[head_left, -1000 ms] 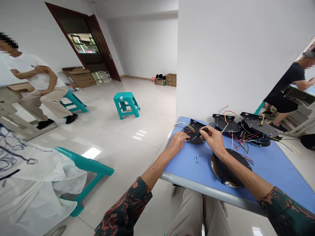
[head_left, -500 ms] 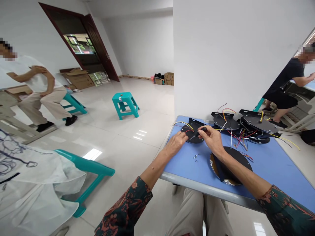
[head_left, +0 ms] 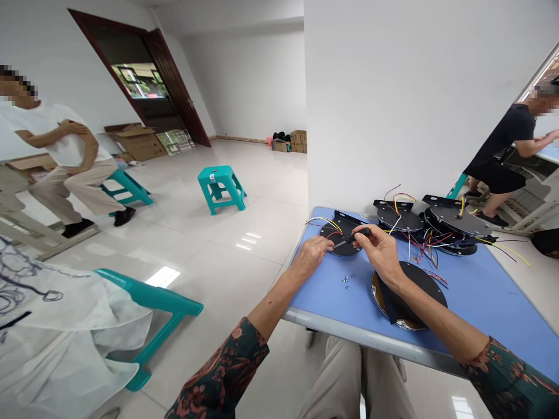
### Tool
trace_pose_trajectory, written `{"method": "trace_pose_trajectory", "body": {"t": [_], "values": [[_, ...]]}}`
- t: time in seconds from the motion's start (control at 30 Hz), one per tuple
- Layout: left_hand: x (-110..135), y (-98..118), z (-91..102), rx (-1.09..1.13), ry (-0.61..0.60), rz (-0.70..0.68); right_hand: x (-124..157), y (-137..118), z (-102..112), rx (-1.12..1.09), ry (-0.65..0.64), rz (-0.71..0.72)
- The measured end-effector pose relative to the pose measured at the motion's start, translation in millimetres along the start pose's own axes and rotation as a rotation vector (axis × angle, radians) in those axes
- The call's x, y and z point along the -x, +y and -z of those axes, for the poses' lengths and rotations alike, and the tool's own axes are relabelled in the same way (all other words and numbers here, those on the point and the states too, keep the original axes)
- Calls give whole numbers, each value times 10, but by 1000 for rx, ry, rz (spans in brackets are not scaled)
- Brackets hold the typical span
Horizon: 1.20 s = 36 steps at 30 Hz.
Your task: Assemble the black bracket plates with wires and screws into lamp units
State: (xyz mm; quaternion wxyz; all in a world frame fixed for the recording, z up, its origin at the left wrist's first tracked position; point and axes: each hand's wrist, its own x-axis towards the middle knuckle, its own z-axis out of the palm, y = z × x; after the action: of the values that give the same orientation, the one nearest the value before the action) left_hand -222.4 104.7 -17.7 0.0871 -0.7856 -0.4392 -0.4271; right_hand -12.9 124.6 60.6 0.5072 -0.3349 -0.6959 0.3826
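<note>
In my right hand [head_left: 381,256] is a screwdriver [head_left: 344,242] with a dark handle, held by the fingertips and tilted so that its metal shaft points left. Its tip reaches the fingers of my left hand [head_left: 311,259]. Those fingers are pinched together at the left edge of a round black plate [head_left: 348,251]; whatever is between them is too small to make out. Yellow, white and red wires come out of this plate, which has a black bracket behind it. Several small screws [head_left: 346,280] lie on the blue table [head_left: 323,299] just in front.
Under my right forearm lies a larger black disc [head_left: 421,285] with red wires. More wired black plates [head_left: 458,218] are piled at the back right. A white wall [head_left: 393,105] rises behind the table. Green stools [head_left: 218,174] and a seated person [head_left: 70,145] are to the left; another person [head_left: 502,145] sits right.
The screwdriver has swung from a steeper hold to a flatter tilt, its tip now at my left fingertips. My right hand has shifted slightly right; my left hand is nearly still.
</note>
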Motion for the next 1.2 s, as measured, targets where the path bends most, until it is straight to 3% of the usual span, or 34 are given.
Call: {"method": "trace_pose_trajectory", "body": {"t": [0.5,0.83,1.2], "values": [[-39,-18,-17,219,-29,215,-25,-112,-32,320,-115,257],[-129,-61,-39,122,-94,316,-295,-34,-116,299,-174,70],[-106,-20,-40,171,-124,350,-346,-62,-128,303,-188,25]]}}
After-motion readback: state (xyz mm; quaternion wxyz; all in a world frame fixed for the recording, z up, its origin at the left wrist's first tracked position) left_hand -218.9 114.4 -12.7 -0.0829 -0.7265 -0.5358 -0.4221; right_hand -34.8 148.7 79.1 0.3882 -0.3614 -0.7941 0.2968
